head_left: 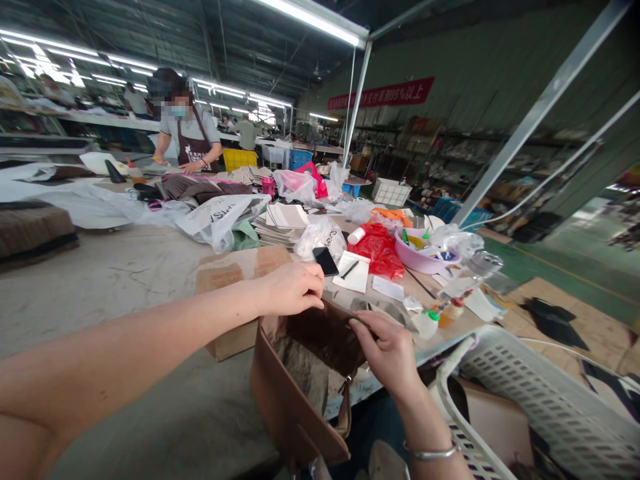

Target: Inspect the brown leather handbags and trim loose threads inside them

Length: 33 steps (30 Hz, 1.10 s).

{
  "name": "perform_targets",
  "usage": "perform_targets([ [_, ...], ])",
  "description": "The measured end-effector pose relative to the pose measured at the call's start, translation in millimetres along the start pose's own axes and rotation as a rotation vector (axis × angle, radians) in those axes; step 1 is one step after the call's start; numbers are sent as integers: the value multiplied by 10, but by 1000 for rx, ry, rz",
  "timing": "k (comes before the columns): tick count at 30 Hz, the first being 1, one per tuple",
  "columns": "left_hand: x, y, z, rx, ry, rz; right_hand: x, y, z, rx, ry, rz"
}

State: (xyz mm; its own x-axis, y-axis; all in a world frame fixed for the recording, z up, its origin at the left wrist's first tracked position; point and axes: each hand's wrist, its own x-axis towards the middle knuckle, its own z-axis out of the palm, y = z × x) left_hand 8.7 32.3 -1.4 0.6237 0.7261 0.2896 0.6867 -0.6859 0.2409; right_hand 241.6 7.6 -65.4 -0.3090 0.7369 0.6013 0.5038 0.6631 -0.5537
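A brown handbag stands open at the table's front edge, its dark lining and a zipper pull showing. My left hand reaches across from the left, its fingers closed on the bag's far rim. At the right end of that rim, my right hand pinches the edge between thumb and fingers. Behind the bag, partly covered by my left forearm, is a brown cardboard box. A black phone lies just beyond my left hand, beside a white notepad with a black pen on it.
A white plastic basket holding brown pieces stands at my right. Further back on the table are a red plastic bag, a pink basin, small bottles and stacked sheets. A co-worker in an apron works across the table.
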Motion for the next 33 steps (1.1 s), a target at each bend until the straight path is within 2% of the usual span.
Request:
perform_targets([
  [10, 43, 62, 75, -15, 17, -141, -10, -5, 18, -1, 2, 14],
  [17, 19, 30, 62, -123, 14, -146, 11, 3, 16, 3, 4, 36],
  [23, -38, -5, 84, -214, 154, -160, 40, 86, 39, -1, 24, 53],
  [25, -50, -15, 87, -172, 156, -162, 51, 109, 47, -14, 35, 59],
  [29, -47, -31, 92, -32, 62, -123, 55, 102, 45, -12, 33, 62],
  [33, -15, -20, 125, 69, 70, -200, 41, 65, 43, 6, 28, 63],
])
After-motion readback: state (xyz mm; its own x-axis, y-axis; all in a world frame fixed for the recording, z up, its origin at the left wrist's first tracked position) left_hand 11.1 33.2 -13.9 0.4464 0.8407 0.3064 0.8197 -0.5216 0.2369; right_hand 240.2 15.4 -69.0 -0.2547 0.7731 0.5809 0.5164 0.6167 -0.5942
